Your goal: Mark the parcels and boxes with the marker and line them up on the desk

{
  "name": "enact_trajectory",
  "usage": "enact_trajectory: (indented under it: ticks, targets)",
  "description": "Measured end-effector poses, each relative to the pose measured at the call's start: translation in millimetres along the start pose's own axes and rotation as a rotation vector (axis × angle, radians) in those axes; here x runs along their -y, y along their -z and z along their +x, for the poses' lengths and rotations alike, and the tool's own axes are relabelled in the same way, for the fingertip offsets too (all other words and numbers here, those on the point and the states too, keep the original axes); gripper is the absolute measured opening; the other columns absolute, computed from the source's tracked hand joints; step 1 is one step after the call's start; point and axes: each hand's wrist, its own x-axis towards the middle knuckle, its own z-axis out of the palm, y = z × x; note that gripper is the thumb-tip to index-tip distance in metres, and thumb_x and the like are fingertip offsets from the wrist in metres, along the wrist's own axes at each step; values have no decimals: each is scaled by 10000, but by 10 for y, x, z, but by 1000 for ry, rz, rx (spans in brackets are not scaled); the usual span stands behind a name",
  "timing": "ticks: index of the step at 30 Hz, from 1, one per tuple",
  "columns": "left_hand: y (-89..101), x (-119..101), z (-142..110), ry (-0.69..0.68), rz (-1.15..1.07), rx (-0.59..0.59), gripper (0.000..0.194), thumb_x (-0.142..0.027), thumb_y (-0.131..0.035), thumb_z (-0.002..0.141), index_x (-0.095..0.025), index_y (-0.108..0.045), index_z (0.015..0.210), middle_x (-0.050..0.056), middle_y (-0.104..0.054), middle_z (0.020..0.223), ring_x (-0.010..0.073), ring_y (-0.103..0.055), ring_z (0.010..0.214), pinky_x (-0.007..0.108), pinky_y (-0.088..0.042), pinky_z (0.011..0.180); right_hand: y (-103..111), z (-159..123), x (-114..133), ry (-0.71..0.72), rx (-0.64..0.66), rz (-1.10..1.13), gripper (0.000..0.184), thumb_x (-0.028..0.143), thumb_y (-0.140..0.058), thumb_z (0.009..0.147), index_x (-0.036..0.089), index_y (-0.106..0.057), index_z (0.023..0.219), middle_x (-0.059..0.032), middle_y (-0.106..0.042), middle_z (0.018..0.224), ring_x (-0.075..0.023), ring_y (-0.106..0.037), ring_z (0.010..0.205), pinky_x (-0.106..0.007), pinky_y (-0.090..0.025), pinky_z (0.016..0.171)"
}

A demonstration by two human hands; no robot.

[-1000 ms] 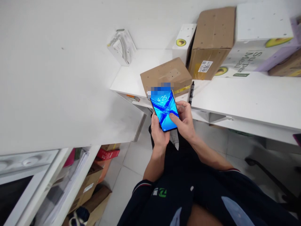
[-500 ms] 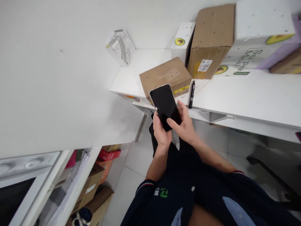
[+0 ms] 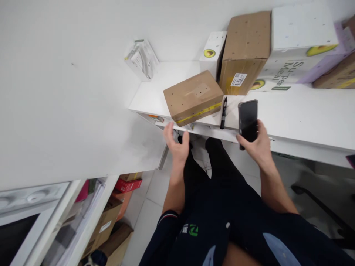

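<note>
My right hand (image 3: 259, 146) grips a black smartphone (image 3: 248, 120) by its lower end, thumb on one edge and fingers on the other. The phone is over the front edge of the white desk (image 3: 302, 114), its screen dark. My left hand (image 3: 177, 144) holds nothing, thumb and fingers apart. It is just in front of a small brown cardboard box (image 3: 194, 92) with yellow tape along its side; I cannot tell whether the fingertips touch it. A black marker (image 3: 223, 112) lies between that box and the phone.
Along the wall stand a taller brown carton (image 3: 245, 55), a small white avocado box (image 3: 212, 55) and a large white box (image 3: 302, 33). A clear plastic package (image 3: 142, 61) is at the desk's left end. Lower left are a microwave (image 3: 30, 207) and shelves with boxes.
My hands have separated. The right one has carried the phone rightward, past the marker. My left hand has let go of the phone and moved left with its fingers spread.
</note>
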Motion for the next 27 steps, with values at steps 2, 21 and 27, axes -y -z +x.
enact_trajectory:
  ticks: [2, 21, 27]
  targets:
    - [96, 150, 283, 69, 40, 0, 796, -605, -714, 834, -272, -428, 1498, 166, -415, 1583, 315, -525, 1387, 503, -427, 1165, 159, 114, -55, -90, -44, -240, 1025, 493, -775, 697, 124, -332, 1545, -239, -498, 1404, -405, -507, 1303, -583, -439, 1070]
    - [193, 495, 1080, -408, 785, 542, 449, -411, -803, 761, -329, -742, 1198, 167, -510, 1531, 436, -298, 1555, 698, 61, 1240, 384, 383, -242, -228, -115, -688, 784, 499, -688, 822, 135, -482, 1486, -287, -572, 1427, -455, -475, 1232, -586, -393, 984]
    - [279, 376, 1213, -480, 756, 361, 892, -509, -894, 567, -164, -632, 1346, 255, -334, 1577, 504, -183, 1559, 637, -55, 1276, 412, 354, -272, -200, -88, -692, 786, 530, -645, 864, 122, -470, 1512, -292, -556, 1443, -444, -476, 1248, -567, -404, 994]
